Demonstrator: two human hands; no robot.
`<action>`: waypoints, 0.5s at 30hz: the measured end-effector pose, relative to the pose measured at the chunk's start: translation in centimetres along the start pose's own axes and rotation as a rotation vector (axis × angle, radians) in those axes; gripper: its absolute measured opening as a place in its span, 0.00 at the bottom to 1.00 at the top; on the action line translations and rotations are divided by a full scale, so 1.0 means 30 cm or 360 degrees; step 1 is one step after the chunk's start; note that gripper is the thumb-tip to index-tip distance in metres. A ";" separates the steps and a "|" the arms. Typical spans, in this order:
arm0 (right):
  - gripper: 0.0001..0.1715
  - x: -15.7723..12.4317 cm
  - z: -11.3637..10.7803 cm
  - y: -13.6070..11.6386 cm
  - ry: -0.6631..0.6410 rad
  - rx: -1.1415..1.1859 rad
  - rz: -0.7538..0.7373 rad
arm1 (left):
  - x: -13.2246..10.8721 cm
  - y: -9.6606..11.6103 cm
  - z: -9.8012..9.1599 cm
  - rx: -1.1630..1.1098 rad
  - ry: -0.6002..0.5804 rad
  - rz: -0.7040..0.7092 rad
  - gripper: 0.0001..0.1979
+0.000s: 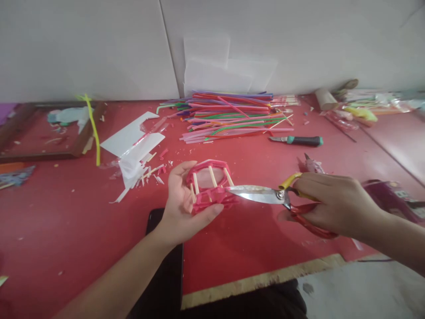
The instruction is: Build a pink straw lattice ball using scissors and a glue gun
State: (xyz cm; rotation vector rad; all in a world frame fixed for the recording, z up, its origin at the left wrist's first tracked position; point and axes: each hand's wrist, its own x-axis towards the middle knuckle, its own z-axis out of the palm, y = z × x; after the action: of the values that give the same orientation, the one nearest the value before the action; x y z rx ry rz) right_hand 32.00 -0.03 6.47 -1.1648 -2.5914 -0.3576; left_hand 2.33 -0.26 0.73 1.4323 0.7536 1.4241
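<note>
My left hand (pixel 182 208) grips a small pink frame (pixel 212 195) whose two rings are joined by several pale wooden sticks. The thumb presses along the lower ring and the other fingers reach behind the frame. In my right hand (pixel 335 199) is a pair of scissors (pixel 260 195) with one yellow and one red handle. Its blades look closed or nearly so. They point left, and the tip lies at the right side of the pink frame. Whether the tip touches the pink material, I cannot tell.
Many coloured straws (pixel 232 115) lie in a pile at the back. Behind my right hand is a utility knife (pixel 299 140). White paper scraps (pixel 133 141) lie left of the frame. A wooden tray (pixel 43 155) stands at far left. A dark phone (pixel 156 217) lies beneath my left arm.
</note>
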 end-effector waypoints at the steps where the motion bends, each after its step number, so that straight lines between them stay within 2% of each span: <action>1: 0.29 0.002 -0.001 -0.002 0.0021 -0.0010 -0.0026 | 0.000 -0.002 0.000 -0.0010 -0.0009 -0.0015 0.35; 7: 0.26 0.028 -0.008 -0.013 0.0163 -0.0045 -0.0203 | 0.001 -0.010 -0.001 -0.0042 -0.0025 -0.0098 0.36; 15: 0.27 0.025 -0.010 -0.019 0.0126 0.0051 -0.0255 | 0.007 -0.004 -0.004 -0.0020 -0.0058 -0.0194 0.38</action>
State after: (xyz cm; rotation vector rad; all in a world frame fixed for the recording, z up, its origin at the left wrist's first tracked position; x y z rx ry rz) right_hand 31.13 0.02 6.95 -0.9157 -2.6178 -0.3864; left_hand 2.27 -0.02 0.69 1.3751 0.7941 1.3042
